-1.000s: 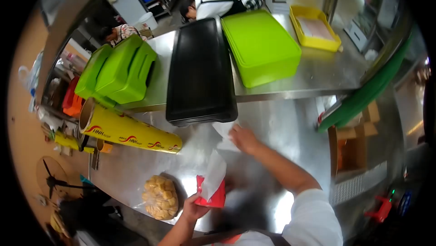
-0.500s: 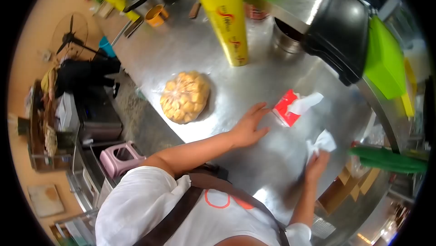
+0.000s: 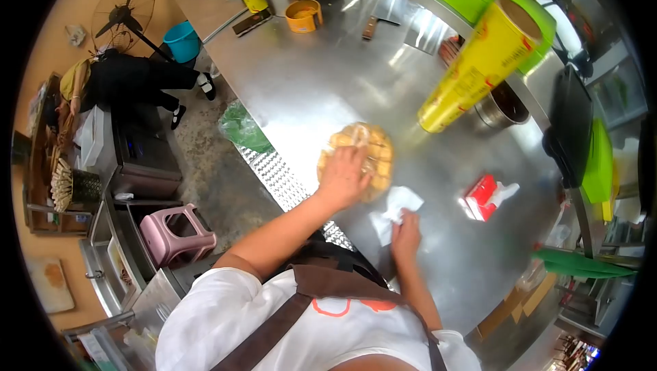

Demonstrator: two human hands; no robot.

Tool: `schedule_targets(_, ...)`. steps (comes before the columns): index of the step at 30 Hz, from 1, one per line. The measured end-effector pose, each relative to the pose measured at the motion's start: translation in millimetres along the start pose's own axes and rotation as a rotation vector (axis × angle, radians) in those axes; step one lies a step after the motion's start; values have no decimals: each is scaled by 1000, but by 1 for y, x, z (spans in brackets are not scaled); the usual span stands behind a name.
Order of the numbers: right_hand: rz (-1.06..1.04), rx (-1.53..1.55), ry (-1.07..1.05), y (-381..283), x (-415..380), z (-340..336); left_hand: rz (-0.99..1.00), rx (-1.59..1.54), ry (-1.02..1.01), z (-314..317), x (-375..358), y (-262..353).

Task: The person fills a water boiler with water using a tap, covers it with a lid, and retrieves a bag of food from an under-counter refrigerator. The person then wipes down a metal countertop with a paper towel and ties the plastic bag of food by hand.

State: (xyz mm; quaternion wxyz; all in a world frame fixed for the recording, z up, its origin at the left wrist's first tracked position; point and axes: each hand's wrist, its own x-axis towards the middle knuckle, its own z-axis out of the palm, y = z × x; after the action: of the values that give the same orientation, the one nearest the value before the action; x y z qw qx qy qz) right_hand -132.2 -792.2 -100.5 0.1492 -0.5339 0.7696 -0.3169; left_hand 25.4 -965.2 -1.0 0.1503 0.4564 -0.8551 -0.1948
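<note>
A clear bag of yellow food pieces (image 3: 373, 155) lies on the steel table (image 3: 308, 90). My left hand (image 3: 344, 176) lies on top of its near side, fingers curled over the plastic. My right hand (image 3: 406, 228) presses a crumpled white tissue (image 3: 393, 208) onto the table just right of the bag. A red tissue pack (image 3: 480, 197), with a white sheet sticking out, lies further right, out of reach of both hands.
A big yellow film roll (image 3: 479, 70) lies beyond the bag, a metal pot (image 3: 504, 108) beside it. Black tray (image 3: 570, 124) and green lids (image 3: 597, 163) stand at right. An orange cup (image 3: 303, 16) is far back. A pink stool (image 3: 179, 233) stands on the floor at left.
My view has swung left. My left hand went from beside the red pack over to the bag. My right hand brought the tissue in close to the bag.
</note>
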Motion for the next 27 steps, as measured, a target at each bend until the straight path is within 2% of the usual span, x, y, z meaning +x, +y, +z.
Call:
schedule_targets(3, 113, -20, 92, -12, 32, 10, 91, -12, -100, -12, 6, -25)
schedule_targets(6, 76, -146, 212, -10, 39, 18, 184, 39, -154, -15, 4, -40)
schedule_targets(9, 167, -130, 160, -13, 39, 18, 225, 21, -155, -19, -2, -49)
schedule_targets(10, 167, -135, 152, -17, 40, 19, 219, 15, -157, -21, -1, -53)
schedule_targets(12, 229, -109, 174, -23, 41, 19, 163, -59, -290, -23, 0, -58)
schedule_targets(15, 199, -144, 168, -13, 40, 22, 134, -167, -282, -32, 1, -73)
schedule_targets(16, 181, -147, 163, -8, 43, 23, 124, -171, -266, -33, 2, -79)
schedule_targets(18, -47, -246, 271, -6, 50, 32, 111, -302, -70, -38, -7, -95)
schedule_targets(20, -19, -175, 272, -21, 71, 41, 53, -286, -49, -58, -18, -110)
schedule_targets(22, 17, -161, 157, -32, 101, 52, 1, -279, -32, -80, -25, -126)
schedule_targets(24, 21, -157, 141, -47, 140, 70, -102, -283, 122, -100, -34, -144)
schedule_targets(25, 34, -169, 129, -55, 159, 79, -121, -278, 129, -111, -38, -151)
schedule_targets(27, -9, -169, 152, -69, 199, 103, -274, -254, 252, -134, -45, -168)
